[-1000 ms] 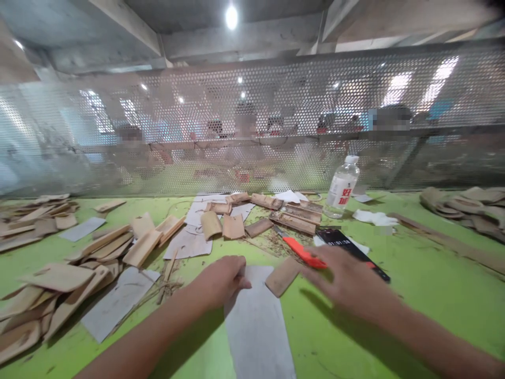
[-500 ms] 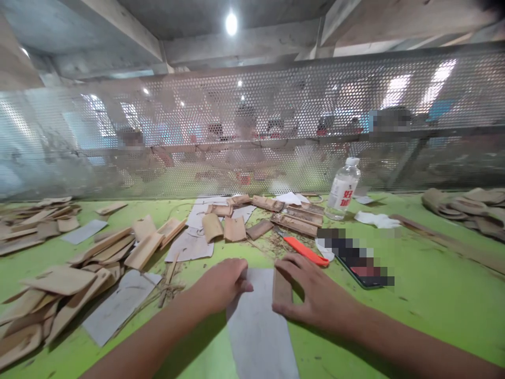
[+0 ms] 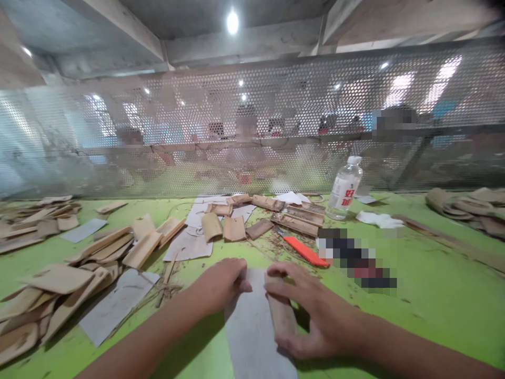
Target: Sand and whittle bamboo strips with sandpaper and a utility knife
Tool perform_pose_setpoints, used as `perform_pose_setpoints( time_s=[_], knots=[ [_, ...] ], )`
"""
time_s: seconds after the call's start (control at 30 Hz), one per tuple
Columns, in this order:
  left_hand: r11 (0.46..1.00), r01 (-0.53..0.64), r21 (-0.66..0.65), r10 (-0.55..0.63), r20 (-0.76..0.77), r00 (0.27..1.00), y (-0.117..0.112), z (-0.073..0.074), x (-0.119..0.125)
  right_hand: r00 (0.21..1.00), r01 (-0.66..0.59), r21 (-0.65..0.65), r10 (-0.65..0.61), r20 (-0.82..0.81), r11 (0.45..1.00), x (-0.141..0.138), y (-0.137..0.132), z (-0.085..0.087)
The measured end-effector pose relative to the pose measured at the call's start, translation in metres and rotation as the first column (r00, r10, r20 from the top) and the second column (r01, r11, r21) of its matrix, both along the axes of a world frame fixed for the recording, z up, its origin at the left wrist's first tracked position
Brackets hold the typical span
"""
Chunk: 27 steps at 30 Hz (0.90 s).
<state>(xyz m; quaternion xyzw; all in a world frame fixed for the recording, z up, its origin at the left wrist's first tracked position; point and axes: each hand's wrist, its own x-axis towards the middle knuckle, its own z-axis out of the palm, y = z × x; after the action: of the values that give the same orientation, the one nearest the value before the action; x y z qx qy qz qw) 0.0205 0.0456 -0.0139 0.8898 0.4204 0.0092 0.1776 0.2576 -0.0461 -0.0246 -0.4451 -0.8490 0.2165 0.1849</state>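
In the head view, my right hand (image 3: 315, 310) grips a short curved bamboo piece (image 3: 281, 310) along its two ends, fingers on the far end and thumb on the near one. The piece rests on the right side of a long pale grey sheet of paper (image 3: 252, 326) lying on the table. At the sheet's upper left edge, my left hand (image 3: 223, 284) is closed with curled fingers, holding the paper down; its fingertips are partly hidden. Beyond my right hand lies an orange utility knife (image 3: 305, 251), its blade toward several split bamboo pieces (image 3: 234, 229).
Stacked bamboo pieces (image 3: 63, 284) and another grey sheet (image 3: 118, 305) are at left. A clear bottle (image 3: 344, 189), a pixelated phone-like object (image 3: 366, 263), white tissue (image 3: 379, 219) and a bamboo strip (image 3: 445, 239) lie right. A perforated metal screen (image 3: 252, 147) stands behind the green table (image 3: 442, 326).
The bamboo piece has slid toward me along the paper and turned a little, with my right hand spread wider along it. My left hand has stayed put.
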Motion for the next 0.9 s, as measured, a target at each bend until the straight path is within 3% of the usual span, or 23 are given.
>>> perform_pose_setpoints(
  time_s=[0.17, 0.33, 0.47, 0.63, 0.77, 0.9],
  knots=[
    [1.000, 0.027, -0.004, -0.027, -0.004, 1.000, 0.002, 0.000, 0.001, 0.983, -0.172, 0.034, 0.174, -0.054, 0.984, -0.008, 0.000, -0.002],
    [1.000, 0.014, -0.004, -0.014, -0.015, 1.000, 0.001, 0.001, 0.002, 0.997, -0.051, 0.105, 0.056, -0.046, 0.993, -0.007, 0.004, -0.004],
    [1.000, 0.023, -0.019, -0.023, -0.018, 1.000, 0.001, 0.001, 0.002, 0.969, -0.223, 0.120, 0.234, -0.086, 0.967, -0.011, -0.002, -0.004],
    [0.999, 0.024, -0.021, -0.024, -0.004, 1.000, 0.001, 0.001, 0.002, 0.993, -0.091, 0.148, 0.101, -0.059, 0.985, -0.013, -0.005, -0.005],
    [0.999, 0.036, -0.040, -0.036, -0.006, 0.999, 0.002, 0.001, 0.002, 0.955, -0.279, 0.203, 0.293, -0.043, 0.939, -0.015, -0.005, -0.008],
    [0.999, 0.031, -0.029, -0.031, -0.001, 1.000, 0.002, 0.001, 0.003, 0.996, -0.070, 0.202, 0.080, -0.042, 0.977, -0.014, -0.002, -0.009]
  ],
)
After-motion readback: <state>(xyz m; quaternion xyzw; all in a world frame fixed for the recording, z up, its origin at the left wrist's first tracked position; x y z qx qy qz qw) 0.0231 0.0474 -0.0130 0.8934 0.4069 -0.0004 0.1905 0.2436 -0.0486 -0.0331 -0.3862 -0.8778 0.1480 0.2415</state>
